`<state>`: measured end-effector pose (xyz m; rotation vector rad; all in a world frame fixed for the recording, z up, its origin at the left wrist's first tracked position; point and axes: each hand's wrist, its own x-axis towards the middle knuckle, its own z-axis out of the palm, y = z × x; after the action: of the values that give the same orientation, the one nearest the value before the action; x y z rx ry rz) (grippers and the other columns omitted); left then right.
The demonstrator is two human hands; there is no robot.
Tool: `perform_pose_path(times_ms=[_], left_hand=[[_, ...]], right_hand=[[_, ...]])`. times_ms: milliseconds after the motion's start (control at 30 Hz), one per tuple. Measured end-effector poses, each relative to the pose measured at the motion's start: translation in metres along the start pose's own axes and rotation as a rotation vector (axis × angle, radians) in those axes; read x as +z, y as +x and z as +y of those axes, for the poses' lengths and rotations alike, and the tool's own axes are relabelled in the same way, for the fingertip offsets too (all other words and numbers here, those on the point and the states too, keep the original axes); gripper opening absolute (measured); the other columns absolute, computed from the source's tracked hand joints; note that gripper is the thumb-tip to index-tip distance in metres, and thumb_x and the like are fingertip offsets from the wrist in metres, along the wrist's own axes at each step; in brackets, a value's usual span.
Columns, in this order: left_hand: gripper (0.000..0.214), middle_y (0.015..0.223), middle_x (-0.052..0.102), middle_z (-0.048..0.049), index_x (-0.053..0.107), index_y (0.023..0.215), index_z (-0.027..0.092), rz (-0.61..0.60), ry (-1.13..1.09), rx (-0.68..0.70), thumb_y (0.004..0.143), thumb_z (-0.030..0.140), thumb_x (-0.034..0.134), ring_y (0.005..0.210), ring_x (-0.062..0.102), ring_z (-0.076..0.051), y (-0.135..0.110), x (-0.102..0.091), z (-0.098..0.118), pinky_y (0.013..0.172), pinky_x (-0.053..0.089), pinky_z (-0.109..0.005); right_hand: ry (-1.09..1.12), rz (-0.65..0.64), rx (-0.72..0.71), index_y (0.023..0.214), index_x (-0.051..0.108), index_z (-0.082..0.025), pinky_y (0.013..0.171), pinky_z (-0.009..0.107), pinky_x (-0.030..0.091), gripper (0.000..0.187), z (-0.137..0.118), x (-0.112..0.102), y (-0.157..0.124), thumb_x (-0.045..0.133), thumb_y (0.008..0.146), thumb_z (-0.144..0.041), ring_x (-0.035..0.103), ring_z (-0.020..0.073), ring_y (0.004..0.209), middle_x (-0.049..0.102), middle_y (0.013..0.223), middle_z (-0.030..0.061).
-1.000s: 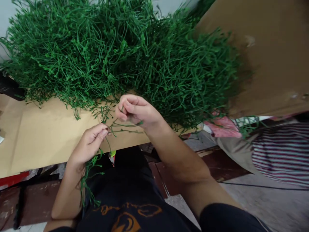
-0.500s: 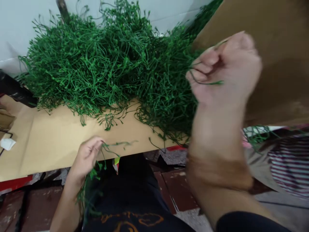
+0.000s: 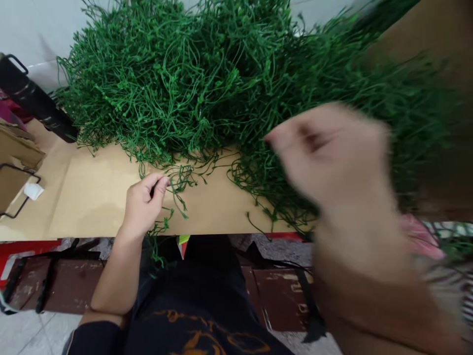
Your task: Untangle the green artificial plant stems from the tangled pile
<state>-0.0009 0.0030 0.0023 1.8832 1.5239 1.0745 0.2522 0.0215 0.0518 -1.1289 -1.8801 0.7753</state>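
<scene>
A large heap of green plastic plant stems (image 3: 166,88) with small tips lies along the brown cardboard-covered tabletop (image 3: 99,192). Near the front edge, my left hand (image 3: 146,202) pinches a few green stems (image 3: 180,204) between thumb and fingers. More strands hang below its wrist. My right hand (image 3: 332,153), smeared by motion, is curled closed in front of the heap's right part. What it holds, if anything, is hidden. Blurred green stems (image 3: 417,108) spread behind and right of it; I cannot tell whether they are attached to that hand.
A black cylindrical bottle (image 3: 40,101) leans at the left of the heap. By it stand a cardboard box (image 3: 18,148) and a black wire frame with a white scrap (image 3: 33,191). A large cardboard sheet (image 3: 443,29) rises at the right. A brown bench (image 3: 70,288) is below.
My right hand has come lower, and the green strand seen in it before no longer shows. Blurred stems now cover part of the cardboard at right. My left hand still pinches stems; the view has shifted.
</scene>
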Motion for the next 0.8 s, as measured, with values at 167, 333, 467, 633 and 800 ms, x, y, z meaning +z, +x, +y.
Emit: perform_pose_path(times_ms=[167, 333, 467, 633, 800], left_hand=[[0.024, 0.064, 0.056, 0.0003, 0.060, 0.078, 0.018, 0.027, 0.136, 0.063, 0.087, 0.035, 0.045, 0.059, 0.047, -0.010, -0.001, 0.003, 0.005, 0.055, 0.036, -0.023], [0.025, 0.068, 0.060, -0.0013, 0.062, 0.081, 0.018, 0.032, 0.180, 0.058, 0.087, 0.035, 0.044, 0.062, 0.051, -0.012, -0.007, -0.001, 0.002, 0.058, 0.038, -0.023], [0.027, 0.067, 0.059, -0.0012, 0.061, 0.081, 0.018, -0.003, 0.163, 0.064, 0.087, 0.037, 0.044, 0.062, 0.051, -0.012, -0.007, 0.000, -0.003, 0.059, 0.039, -0.024], [0.025, 0.069, 0.062, -0.0018, 0.061, 0.081, 0.017, -0.104, 0.203, 0.120, 0.088, 0.034, 0.045, 0.065, 0.054, -0.012, -0.006, 0.002, -0.003, 0.063, 0.041, -0.025], [0.028, 0.072, 0.064, -0.0030, 0.061, 0.084, 0.017, -0.174, 0.206, 0.111, 0.090, 0.034, 0.039, 0.068, 0.057, -0.013, -0.006, 0.003, 0.005, 0.064, 0.042, -0.025]], right_hand=[[0.041, -0.086, 0.024, 0.069, 0.051, -0.015, 0.054, 0.022, 0.033, 0.027, -0.014, 0.097, 0.001, 0.058, 0.077, -0.039, 0.043, 0.0081, 0.057, 0.050, 0.063, -0.0007], [0.051, -0.132, -0.017, 0.061, 0.043, -0.015, 0.054, 0.021, 0.027, 0.021, -0.008, 0.111, 0.007, 0.047, 0.081, -0.021, 0.035, 0.0056, 0.054, 0.037, 0.056, -0.0044], [0.112, -0.133, -0.048, 0.060, 0.041, -0.016, 0.052, 0.022, 0.025, 0.028, -0.005, 0.103, 0.006, 0.045, 0.085, -0.028, 0.031, 0.0058, 0.053, 0.034, 0.055, -0.0047], [0.229, 0.004, 0.001, 0.060, 0.038, -0.018, 0.050, 0.023, 0.024, 0.039, 0.007, 0.096, 0.010, 0.044, 0.086, -0.046, 0.027, 0.0067, 0.052, 0.028, 0.055, -0.0050], [-0.008, 0.250, -0.182, 0.057, 0.033, -0.019, 0.056, 0.026, 0.027, 0.035, 0.015, 0.102, 0.017, 0.045, 0.087, -0.031, 0.031, 0.0095, 0.057, 0.030, 0.058, -0.0029]])
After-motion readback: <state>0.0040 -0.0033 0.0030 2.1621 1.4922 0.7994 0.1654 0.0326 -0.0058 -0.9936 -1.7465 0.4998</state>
